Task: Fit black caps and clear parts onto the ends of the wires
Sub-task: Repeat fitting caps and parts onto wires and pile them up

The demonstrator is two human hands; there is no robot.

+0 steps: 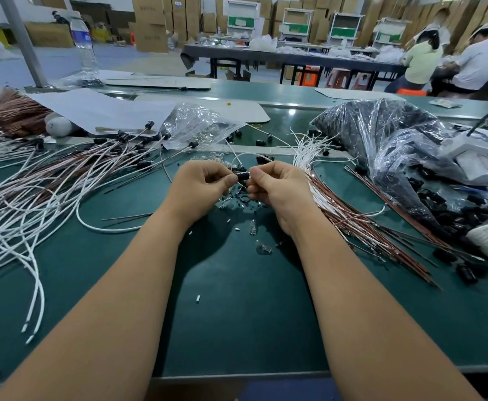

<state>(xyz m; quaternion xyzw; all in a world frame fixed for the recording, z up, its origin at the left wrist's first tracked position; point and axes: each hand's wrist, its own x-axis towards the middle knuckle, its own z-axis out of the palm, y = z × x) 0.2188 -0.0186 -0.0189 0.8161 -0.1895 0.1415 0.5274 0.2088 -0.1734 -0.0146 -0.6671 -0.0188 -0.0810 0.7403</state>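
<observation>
Black cap pinched between fingertips of left hand and right hand, both curled tight. Small, light, rigid; hold by sides. White wire loops above fingers, springy.

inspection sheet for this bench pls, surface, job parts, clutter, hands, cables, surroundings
surface: green bench top, small white and black bits scattered.
job's things: black cap pinched between both hands; clear bulbs lying loose.
clutter: bag of black caps right; clear bag; water bottle.
grippers: left hand and right hand, fingers curled on the cap.
cables: white wires left; brown wires right.
surroundings: cardboard boxes; seated workers.
</observation>
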